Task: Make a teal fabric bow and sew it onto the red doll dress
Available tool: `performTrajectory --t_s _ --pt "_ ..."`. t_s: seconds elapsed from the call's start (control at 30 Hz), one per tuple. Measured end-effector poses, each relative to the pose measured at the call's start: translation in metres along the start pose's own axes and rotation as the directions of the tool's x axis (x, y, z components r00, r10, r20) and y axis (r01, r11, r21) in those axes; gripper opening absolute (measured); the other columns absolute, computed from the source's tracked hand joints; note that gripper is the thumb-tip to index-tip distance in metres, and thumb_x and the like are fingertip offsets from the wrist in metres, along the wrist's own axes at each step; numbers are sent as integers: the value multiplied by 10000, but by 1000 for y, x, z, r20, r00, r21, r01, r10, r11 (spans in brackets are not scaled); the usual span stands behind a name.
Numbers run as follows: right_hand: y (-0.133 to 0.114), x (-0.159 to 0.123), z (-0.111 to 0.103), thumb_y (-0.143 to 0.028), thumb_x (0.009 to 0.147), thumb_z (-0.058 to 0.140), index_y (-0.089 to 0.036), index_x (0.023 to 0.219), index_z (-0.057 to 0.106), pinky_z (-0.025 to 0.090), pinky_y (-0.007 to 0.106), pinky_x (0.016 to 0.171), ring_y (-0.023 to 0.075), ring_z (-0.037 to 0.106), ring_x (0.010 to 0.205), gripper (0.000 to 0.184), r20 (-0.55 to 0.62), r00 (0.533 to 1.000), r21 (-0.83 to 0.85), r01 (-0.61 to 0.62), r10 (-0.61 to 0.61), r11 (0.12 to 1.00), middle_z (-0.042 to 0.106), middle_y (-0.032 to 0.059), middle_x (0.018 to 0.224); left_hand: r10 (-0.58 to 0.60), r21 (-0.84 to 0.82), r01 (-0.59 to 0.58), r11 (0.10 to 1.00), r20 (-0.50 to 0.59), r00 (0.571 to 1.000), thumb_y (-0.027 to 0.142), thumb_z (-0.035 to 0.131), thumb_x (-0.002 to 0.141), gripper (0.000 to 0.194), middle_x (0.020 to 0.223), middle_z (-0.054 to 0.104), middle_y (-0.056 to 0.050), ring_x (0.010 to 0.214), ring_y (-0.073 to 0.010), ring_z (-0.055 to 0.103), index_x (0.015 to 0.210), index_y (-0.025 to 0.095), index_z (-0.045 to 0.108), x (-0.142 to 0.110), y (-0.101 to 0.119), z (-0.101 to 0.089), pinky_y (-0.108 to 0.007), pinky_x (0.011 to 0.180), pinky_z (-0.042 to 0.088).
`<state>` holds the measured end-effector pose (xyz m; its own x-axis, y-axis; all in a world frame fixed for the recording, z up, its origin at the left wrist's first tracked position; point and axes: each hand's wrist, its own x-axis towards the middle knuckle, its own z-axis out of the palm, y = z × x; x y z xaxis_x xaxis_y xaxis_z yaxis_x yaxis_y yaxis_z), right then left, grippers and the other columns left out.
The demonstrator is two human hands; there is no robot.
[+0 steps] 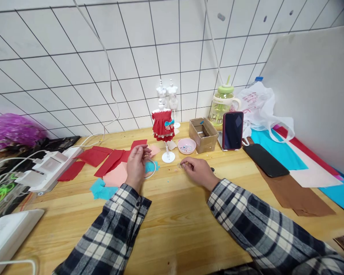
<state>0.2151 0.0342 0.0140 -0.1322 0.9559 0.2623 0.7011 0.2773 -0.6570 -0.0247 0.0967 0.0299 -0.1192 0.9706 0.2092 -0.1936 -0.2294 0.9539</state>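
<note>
My left hand stands on its side with loosely bent fingers, and nothing shows in it. A pale ring-shaped thing is right beside its palm, over a blue fabric scrap. My right hand reaches low over the table with thumb and forefinger pinched at a tiny pale bit, too small to name. Between and beyond both hands stands a small white dress form wearing a red pleated dress with a blue bow. A pink dish of small beads sits behind my right hand.
Red fabric pieces lie left. A cardboard box, a propped phone and a green-lidded bottle stand at the back right. Another black phone rests on brown cloth. A power strip is at left.
</note>
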Motion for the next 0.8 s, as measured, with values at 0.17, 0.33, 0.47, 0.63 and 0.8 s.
performTrajectory --t_s 0.17,0.33,0.47,0.63,0.8 --pt "2 2 -10 -243 847 545 -228 992 689 340 247 606 142 565 673 205 60 998 -110 23 -16 994 664 0 741 80 780 -431 454 446 891 449 557 815 269 761 653 -53 766 -213 561 777 201 653 -23 23 -19 -330 715 447" --pt "18 4 -28 -154 753 577 -230 892 686 357 269 692 179 566 841 192 140 989 -265 81 -45 961 675 18 875 -178 792 -588 165 610 772 428 565 801 226 710 629 -43 712 -214 551 730 220 617 -25 32 -42 -314 662 404" --pt "26 2 -31 -266 780 628 -221 840 671 353 289 721 201 534 861 86 171 984 -332 102 -47 938 650 40 866 -213 785 -605 134 619 756 352 528 828 180 718 624 -39 728 -221 565 710 224 573 -24 23 -43 -315 667 396" --pt "28 1 -23 -289 829 638 -201 845 647 354 290 722 190 531 853 89 124 992 -345 56 -13 937 633 50 862 -69 890 -417 184 435 898 397 379 931 243 779 657 -66 746 -245 606 841 220 519 -27 12 -38 -325 635 393" --pt "29 2 -18 -299 851 620 -204 862 647 361 299 725 197 536 868 99 86 996 -362 19 13 932 636 59 898 -26 849 -145 508 183 983 419 339 962 203 848 712 -42 648 -208 646 963 237 429 -26 9 -38 -301 585 428"
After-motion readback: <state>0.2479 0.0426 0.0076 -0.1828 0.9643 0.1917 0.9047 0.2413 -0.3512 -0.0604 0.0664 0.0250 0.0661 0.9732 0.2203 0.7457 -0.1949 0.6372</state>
